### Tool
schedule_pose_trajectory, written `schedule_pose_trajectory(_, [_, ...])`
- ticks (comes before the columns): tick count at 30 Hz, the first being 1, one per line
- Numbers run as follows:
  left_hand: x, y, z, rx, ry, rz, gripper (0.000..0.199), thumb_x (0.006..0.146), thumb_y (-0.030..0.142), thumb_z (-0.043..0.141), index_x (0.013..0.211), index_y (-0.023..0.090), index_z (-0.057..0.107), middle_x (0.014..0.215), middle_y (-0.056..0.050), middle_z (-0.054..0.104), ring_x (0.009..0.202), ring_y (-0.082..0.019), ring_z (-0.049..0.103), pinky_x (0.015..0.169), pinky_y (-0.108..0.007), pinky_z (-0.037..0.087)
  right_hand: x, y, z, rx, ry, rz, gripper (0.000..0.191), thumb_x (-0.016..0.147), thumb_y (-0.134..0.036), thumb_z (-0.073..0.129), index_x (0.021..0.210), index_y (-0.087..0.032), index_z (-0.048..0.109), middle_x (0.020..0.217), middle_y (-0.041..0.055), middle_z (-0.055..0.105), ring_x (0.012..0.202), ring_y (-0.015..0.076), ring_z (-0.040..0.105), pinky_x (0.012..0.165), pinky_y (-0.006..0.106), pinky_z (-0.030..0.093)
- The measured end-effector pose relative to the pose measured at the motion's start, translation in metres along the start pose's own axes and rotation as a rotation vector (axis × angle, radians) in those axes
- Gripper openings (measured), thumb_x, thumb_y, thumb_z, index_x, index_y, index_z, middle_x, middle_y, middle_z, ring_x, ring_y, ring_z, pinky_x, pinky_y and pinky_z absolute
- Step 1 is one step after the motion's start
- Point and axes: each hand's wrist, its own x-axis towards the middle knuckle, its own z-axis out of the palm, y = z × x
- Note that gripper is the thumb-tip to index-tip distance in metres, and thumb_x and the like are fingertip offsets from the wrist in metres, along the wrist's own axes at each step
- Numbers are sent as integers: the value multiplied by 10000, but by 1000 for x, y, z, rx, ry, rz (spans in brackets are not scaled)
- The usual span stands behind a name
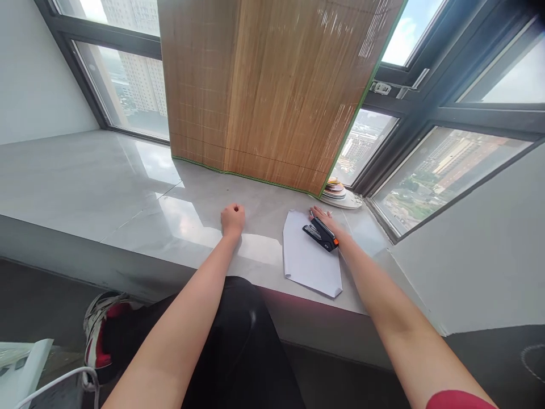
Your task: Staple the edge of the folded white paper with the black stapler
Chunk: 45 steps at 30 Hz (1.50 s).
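My left hand (233, 220) rests on the pale tiled sill as a loose fist. Nothing shows inside it. To its right lies a small stack of white paper (310, 267), with its corners slightly curled. A black stapler (322, 233) with an orange patch at its near end sits on the upper right of the paper. My right hand (327, 218) lies flat just beyond the stapler, fingers stretched out by the far edge of the paper. The stapler hides part of that hand, and I cannot tell whether they touch.
A bamboo blind (272, 102) with green edging hangs down to the sill (140, 227). Behind its lower right corner stands a pile of round plates or discs (336, 192). Dark window frames (366, 170) meet in the right corner. A white object with a cable (32, 363) is at lower left.
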Motion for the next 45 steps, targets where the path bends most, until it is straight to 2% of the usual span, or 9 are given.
schedule_pose_trajectory(8, [-16, 14, -36, -395, 348, -15, 308, 957, 134, 485, 667, 239, 484, 691, 7, 539, 699, -174, 480, 681, -300, 369, 46, -117, 9, -3, -31, -25, 623, 1157, -390, 288, 1733, -154, 323, 1830, 212, 223, 1713, 327, 220, 1359, 662, 155])
schedule_pose_trajectory(12, [-67, 15, -65, -490, 555, 417, 251, 966, 151, 474, 731, 239, 482, 747, -2, 521, 723, -178, 496, 703, -313, 398, 76, -198, 19, 56, -8, -71, 615, 1162, -405, 297, 1731, -173, 326, 1826, 202, 249, 1708, 327, 228, 1356, 675, 130])
schedule_pose_trajectory(16, [-103, 9, -77, -409, 459, 855, 233, 909, 105, 489, 721, 241, 458, 699, 11, 467, 661, -166, 477, 660, -310, 391, 105, -265, 25, 132, -3, -116, 644, 1150, -472, 335, 1724, -180, 339, 1826, 206, 247, 1714, 319, 201, 1358, 679, 103])
schedule_pose_trajectory(24, [-94, 5, -72, -294, 372, 989, 231, 801, 64, 512, 713, 246, 401, 677, 18, 455, 635, -168, 465, 693, -338, 387, 123, -323, 22, 234, 83, -145, 642, 1108, -445, 413, 1694, -182, 406, 1832, 147, 259, 1714, 314, 195, 1365, 656, 150])
schedule_pose_trajectory(27, [-94, 4, -71, -274, 355, 981, 241, 802, 65, 507, 717, 253, 382, 672, 11, 447, 638, -181, 454, 680, -340, 375, 109, -301, 7, 422, 289, -128, 518, 1054, -428, 478, 1480, -179, 636, 1642, 146, 569, 1555, 316, 470, 1276, 532, 382])
schedule_pose_trajectory(29, [-96, 4, -70, -236, 313, 1038, 240, 786, 78, 510, 716, 257, 366, 667, 3, 449, 645, -190, 444, 678, -346, 368, 90, -266, -8, 570, 334, -75, 364, 1017, -453, 512, 987, -184, 756, 1078, 127, 795, 1095, 277, 706, 1007, 397, 549])
schedule_pose_trajectory(32, [-98, 6, -68, -138, 136, 1176, 245, 760, 115, 520, 703, 261, 332, 661, -4, 454, 639, -189, 432, 645, -336, 355, 44, -185, -31, 852, 296, 11, 530, 926, -575, 644, 564, -257, 424, 510, 7, 437, 573, 166, 467, 594, 321, 421])
schedule_pose_trajectory(38, [-98, 6, -63, -132, 33, 1094, 254, 785, 118, 517, 689, 253, 325, 655, 5, 450, 622, -170, 432, 602, -313, 310, -69, -26, -41, 1237, 291, 81, 677, 779, -567, 821, 574, -291, 237, 546, -76, 190, 514, 100, 160, 480, 319, 153])
schedule_pose_trajectory(45, [-67, -9, -80, -64, 372, 445, 222, 900, 160, 477, 700, 250, 509, 766, -56, 607, 741, -225, 574, 737, -343, 456, -92, 4, -10, 1150, 375, 166, 616, 772, -598, 802, 554, -271, 328, 523, -67, 268, 523, 99, 193, 509, 302, 141])
